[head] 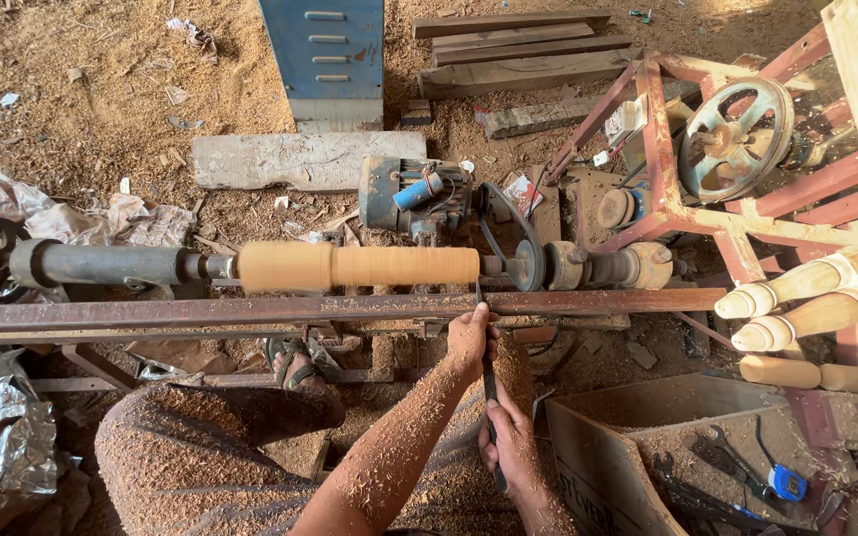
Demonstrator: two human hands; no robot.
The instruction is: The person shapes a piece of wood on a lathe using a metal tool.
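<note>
Two hands: both clamped on one chisel (490, 382); left hand (471, 335) forward at the rail (250, 312), right hand (508, 442) back on the handle.
Chisel axis: runs away from the body, tip toward the workpiece's right end.
Workpiece (357, 267): pale wooden cylinder on the lathe, long axis left to right, just beyond the rail, ahead of the left hand.
Nearer hand: left.
Wooden box (603, 467): lower right, holds wrenches (712, 457) and a blue tape measure (788, 483).
Turned legs (806, 298): stacked at right.
</note>
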